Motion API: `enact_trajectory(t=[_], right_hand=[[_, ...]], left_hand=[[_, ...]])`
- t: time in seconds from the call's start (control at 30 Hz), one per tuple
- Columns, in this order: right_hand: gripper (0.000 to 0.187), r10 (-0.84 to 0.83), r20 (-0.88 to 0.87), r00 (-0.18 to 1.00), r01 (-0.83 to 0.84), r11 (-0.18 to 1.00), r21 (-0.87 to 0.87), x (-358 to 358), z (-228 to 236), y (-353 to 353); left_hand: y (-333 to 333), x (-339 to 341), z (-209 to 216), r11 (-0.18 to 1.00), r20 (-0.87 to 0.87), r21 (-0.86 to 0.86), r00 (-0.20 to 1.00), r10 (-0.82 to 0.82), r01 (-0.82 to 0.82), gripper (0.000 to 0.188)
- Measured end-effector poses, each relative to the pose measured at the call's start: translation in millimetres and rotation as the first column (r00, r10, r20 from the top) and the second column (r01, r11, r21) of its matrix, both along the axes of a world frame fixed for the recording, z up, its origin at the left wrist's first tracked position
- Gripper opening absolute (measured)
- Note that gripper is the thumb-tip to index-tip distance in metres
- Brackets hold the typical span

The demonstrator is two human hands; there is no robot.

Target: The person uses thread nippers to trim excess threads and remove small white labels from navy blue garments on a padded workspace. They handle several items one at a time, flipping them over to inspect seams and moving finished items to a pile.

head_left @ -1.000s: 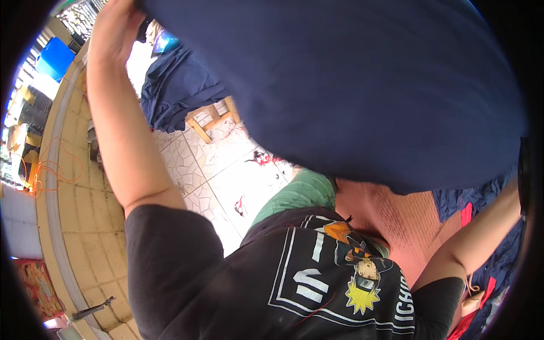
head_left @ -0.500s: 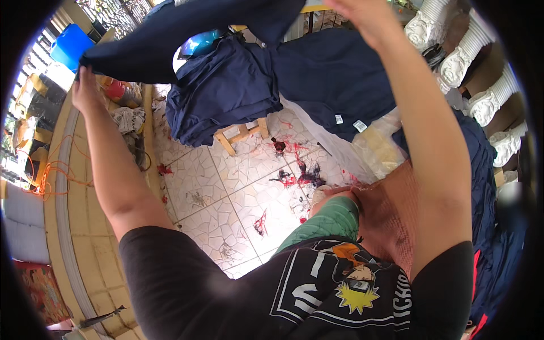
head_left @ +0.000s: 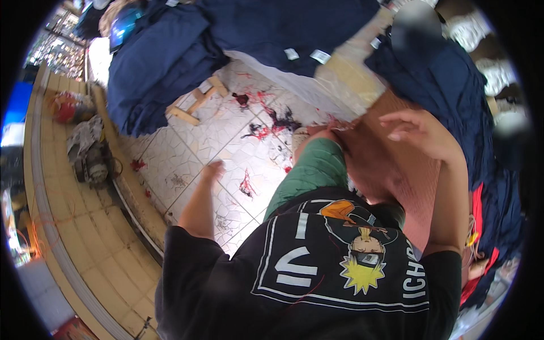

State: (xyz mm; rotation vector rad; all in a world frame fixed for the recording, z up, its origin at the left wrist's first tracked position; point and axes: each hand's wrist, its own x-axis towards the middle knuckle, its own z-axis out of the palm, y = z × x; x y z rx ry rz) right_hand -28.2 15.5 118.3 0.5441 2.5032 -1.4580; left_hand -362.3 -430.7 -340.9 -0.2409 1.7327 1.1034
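My left hand (head_left: 213,170) hangs low over the white tiled floor (head_left: 192,147), motion-blurred, with nothing in it. Fingers spread, my right hand (head_left: 416,131) hovers empty above a reddish-brown fabric surface (head_left: 391,170) beside my knee in green shorts (head_left: 317,170). A large navy cloth (head_left: 283,28) lies spread over a pile ahead of me, apart from both hands. More navy garments (head_left: 453,96) are heaped just right of my right hand.
Another navy pile (head_left: 153,73) drapes over a wooden stool (head_left: 195,102). Red and dark scraps (head_left: 266,122) litter the tiles. A grey machine (head_left: 90,153) sits on the tiled ledge at left. A blue helmet (head_left: 122,25) rests at the back; red cloth (head_left: 473,249) hangs at right.
Both hands held a big navy cloth raised in front of me. They have let it go onto the pile ahead and dropped down, empty.
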Motion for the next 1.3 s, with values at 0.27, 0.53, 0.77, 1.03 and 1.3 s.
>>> enact_trajectory(t=[0.27,0.53,0.77,1.03,1.3], right_hand=[[0.033,-0.366,-0.309,0.878,0.478,0.630,0.612,126.7,-44.3,18.1],[0.033,-0.296,-0.455,0.840,0.543,0.468,0.697,169.4,-75.2,51.4],[0.025,-0.438,-0.348,0.829,0.559,0.642,0.524,188.5,-72.0,63.1],[0.026,-0.614,-0.485,0.623,0.741,0.264,0.617,242.9,-34.2,108.5],[0.039,-0.844,-0.534,0.047,0.347,-0.488,0.801,435.5,-119.2,58.1]], left_hand=[[263.8,152.4,82.1,0.661,-0.727,0.162,0.542,-0.422,0.733,0.033],[356.7,374.4,78.3,-0.448,-0.562,-0.391,-0.594,-0.576,0.804,0.029],[421.1,405.9,43.8,-0.529,-0.427,-0.315,-0.615,-0.663,0.788,0.031],[481.0,381.5,71.5,-0.524,-0.428,-0.181,-0.547,-0.720,0.832,0.033],[439.4,358.4,86.8,-0.673,-0.404,-0.002,-0.616,-0.676,0.739,0.035]])
